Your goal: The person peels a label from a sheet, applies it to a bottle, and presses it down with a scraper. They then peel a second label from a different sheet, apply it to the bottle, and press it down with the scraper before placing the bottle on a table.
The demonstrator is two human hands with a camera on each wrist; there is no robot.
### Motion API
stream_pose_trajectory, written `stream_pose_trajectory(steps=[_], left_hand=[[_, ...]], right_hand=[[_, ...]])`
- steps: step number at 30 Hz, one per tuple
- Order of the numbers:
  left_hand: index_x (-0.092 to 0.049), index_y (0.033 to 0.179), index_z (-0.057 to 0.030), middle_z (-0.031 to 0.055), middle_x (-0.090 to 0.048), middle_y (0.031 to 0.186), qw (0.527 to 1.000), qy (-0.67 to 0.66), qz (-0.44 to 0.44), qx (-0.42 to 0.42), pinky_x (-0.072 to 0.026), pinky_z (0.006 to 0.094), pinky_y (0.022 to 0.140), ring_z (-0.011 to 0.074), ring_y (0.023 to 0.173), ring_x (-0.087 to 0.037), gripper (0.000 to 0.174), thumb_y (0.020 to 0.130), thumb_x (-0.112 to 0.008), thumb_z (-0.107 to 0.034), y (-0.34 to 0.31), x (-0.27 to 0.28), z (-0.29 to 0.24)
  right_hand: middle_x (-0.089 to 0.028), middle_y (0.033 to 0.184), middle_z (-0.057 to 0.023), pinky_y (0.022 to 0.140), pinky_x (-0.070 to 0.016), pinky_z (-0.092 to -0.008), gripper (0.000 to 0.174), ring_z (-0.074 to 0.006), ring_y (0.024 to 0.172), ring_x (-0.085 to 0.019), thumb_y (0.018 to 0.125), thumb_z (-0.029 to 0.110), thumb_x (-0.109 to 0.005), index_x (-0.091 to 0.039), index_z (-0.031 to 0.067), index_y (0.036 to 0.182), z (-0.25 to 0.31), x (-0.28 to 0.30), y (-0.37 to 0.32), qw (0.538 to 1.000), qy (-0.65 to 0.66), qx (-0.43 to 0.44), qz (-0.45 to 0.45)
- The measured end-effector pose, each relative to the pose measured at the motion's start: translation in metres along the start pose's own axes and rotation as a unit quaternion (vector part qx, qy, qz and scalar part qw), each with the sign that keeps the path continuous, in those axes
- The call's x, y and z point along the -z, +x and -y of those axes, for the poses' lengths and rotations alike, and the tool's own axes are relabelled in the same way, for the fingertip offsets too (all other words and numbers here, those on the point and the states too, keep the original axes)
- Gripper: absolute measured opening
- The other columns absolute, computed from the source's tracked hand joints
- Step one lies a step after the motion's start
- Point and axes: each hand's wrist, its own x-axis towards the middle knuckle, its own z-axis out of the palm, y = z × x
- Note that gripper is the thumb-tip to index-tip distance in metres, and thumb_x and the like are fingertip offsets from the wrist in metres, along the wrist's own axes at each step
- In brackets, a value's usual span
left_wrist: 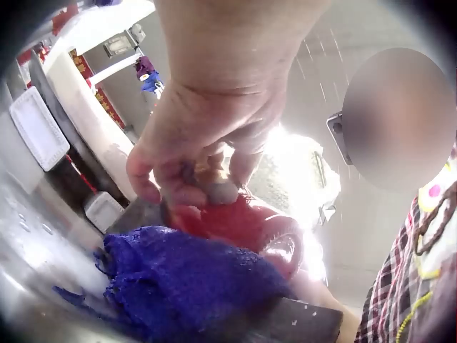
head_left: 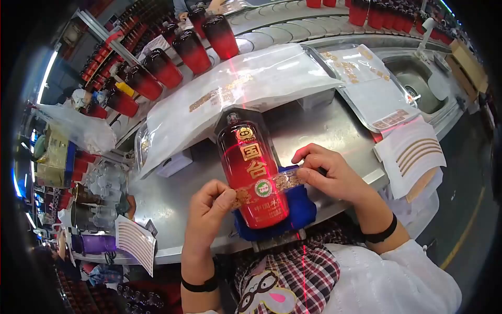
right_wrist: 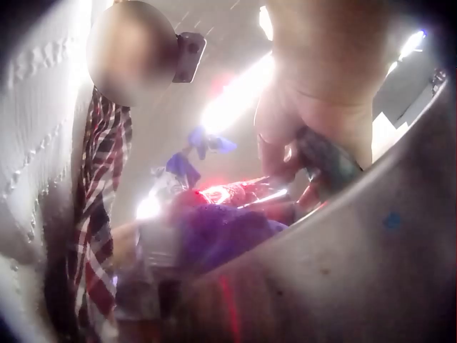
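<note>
A red bottle (head_left: 246, 162) with a dark neck and gold lettering lies on a blue cloth (head_left: 304, 207) at the table's front edge. Across its lower part runs a clear strip with a gold pattern (head_left: 286, 180), stretched between both hands. The left hand (head_left: 210, 208) pinches the strip's left end beside the bottle; its fingertips are close over the red glass (left_wrist: 246, 225) in the left wrist view. Thumb and fingers of the right hand (head_left: 332, 172) pinch the other end, held out past the bottle's right side. In the right wrist view the right fingertips are partly hidden.
Behind the bottle, a white sheet (head_left: 282, 68) bears gold decals. To the right are a tray (head_left: 361, 99) with more decals and a sheet of brown curved strips (head_left: 418, 152); a similar sheet (head_left: 136, 243) hangs at left. Red bottles (head_left: 191, 51) line the conveyor beyond.
</note>
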Motion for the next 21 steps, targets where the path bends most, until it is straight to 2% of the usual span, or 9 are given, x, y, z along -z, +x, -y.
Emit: stream_pose_trajectory(steps=[3, 5, 8, 11, 20, 21], left_hand=[[-0.059, 0.087, -0.0035, -0.0039, -0.057, 0.081, 1.000, -0.015, 0.007, -0.003, -0.0396, 0.0211, 0.068, 0.0041, 0.076, -0.048, 0.018, 0.097, -0.063, -0.018, 0.000, 0.001, 0.001], [-0.059, 0.087, -0.0033, -0.0037, -0.057, 0.081, 1.000, -0.014, 0.004, 0.003, -0.0400, 0.0211, 0.069, 0.0042, 0.077, -0.049, 0.018, 0.097, -0.063, -0.017, 0.000, 0.002, 0.001], [-0.059, 0.086, -0.0029, -0.0034, -0.057, 0.081, 1.000, -0.012, 0.003, 0.004, -0.0406, 0.0213, 0.069, 0.0043, 0.077, -0.049, 0.017, 0.097, -0.063, -0.016, 0.000, 0.002, 0.002], [-0.059, 0.086, -0.0026, -0.0032, -0.057, 0.081, 1.000, -0.008, 0.004, 0.001, -0.0409, 0.0215, 0.069, 0.0045, 0.077, -0.050, 0.017, 0.096, -0.063, -0.016, 0.000, 0.001, 0.001], [-0.056, 0.086, -0.0051, 0.0003, -0.060, 0.079, 1.000, 0.019, 0.004, -0.008, -0.0418, 0.0234, 0.069, 0.0076, 0.073, -0.053, 0.018, 0.097, -0.061, -0.019, 0.000, 0.001, 0.001], [-0.056, 0.086, -0.0050, 0.0003, -0.060, 0.079, 1.000, 0.019, 0.004, -0.009, -0.0417, 0.0234, 0.069, 0.0075, 0.073, -0.053, 0.018, 0.097, -0.061, -0.019, 0.000, 0.001, 0.000]], right_hand=[[-0.059, 0.106, -0.0102, 0.064, -0.0496, -0.0275, 0.021, -0.0129, 0.076, -0.060, 0.092, 0.017, -0.067, -0.065, -0.0020, 0.082, -0.001, 0.000, 0.000, 0.999, 0.023, -0.025, 0.007], [-0.059, 0.107, -0.0102, 0.061, -0.0501, -0.0266, 0.021, -0.0125, 0.073, -0.060, 0.092, 0.017, -0.067, -0.065, -0.0022, 0.082, 0.000, 0.000, 0.000, 0.999, 0.030, -0.034, 0.010], [-0.059, 0.107, -0.0104, 0.059, -0.0509, -0.0265, 0.022, -0.0126, 0.070, -0.061, 0.092, 0.018, -0.067, -0.065, -0.0025, 0.083, -0.010, -0.002, 0.001, 1.000, -0.001, 0.023, -0.001], [-0.060, 0.099, -0.0100, 0.076, -0.0458, -0.0290, 0.018, -0.0156, 0.092, -0.059, 0.091, 0.015, -0.066, -0.065, 0.0002, 0.082, -0.001, -0.001, 0.001, 0.999, 0.007, -0.037, 0.015], [-0.059, 0.094, -0.0098, 0.076, -0.0458, -0.0300, 0.021, -0.0165, 0.093, -0.059, 0.091, 0.019, -0.067, -0.065, 0.0004, 0.083, -0.002, -0.002, 0.002, 1.000, 0.002, -0.025, 0.012], [-0.060, 0.098, -0.0104, 0.074, -0.0469, -0.0301, 0.021, -0.0170, 0.089, -0.059, 0.091, 0.019, -0.068, -0.065, 0.0000, 0.084, -0.004, -0.002, 0.002, 1.000, -0.005, -0.013, 0.010]])
